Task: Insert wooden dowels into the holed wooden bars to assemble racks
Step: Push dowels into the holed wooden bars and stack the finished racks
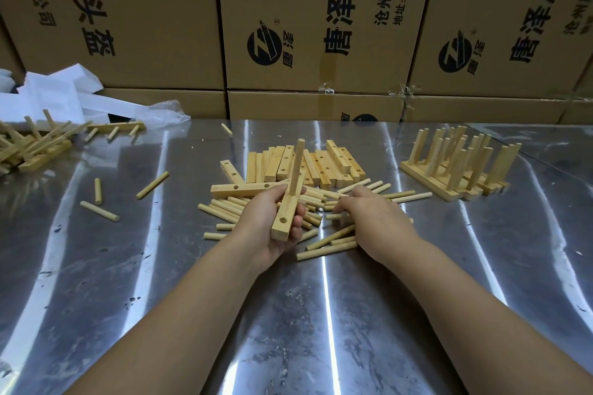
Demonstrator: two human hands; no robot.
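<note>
Far left, back of the counter (pixel 288 314): heap of bars w/ dowels already fitted (pixel 29 144), tangled, no exact count. White foam packing (pixel 54 96) sits behind it. Next, 3 stray dowels (pixel 99 210) lie apart on the steel, plus 1 short one (pixel 227 128) further back.

Centre: left hand (pixel 268 228) holds the bar in work (pixel 285 209) up off the counter, fingers wrapped round its near half. 1 upright dowel (pixel 296 170) stands in it. 1 empty hole shows at the near end; other holes are hidden by the hand. This rack looks barely begun.

Under and around both hands is the loose dowel pile (pixel 231 212), approx 30+, too overlapped to count. Behind it are the blank holed bars (pixel 316 167), roughly 15, w/ 1 lying crosswise in front.

Right hand (pixel 369 218) is palm down on the pile, fingers curled among the dowels. Can't tell if they've pinched one.

Right: finished racks (pixel 455 167), prob. 3–4, packed together w/ pegs up. Cardboard cartons (pixel 321 26) line the back.

Overall a few racks are done, and the stock left suggests most of the job remains.
</note>
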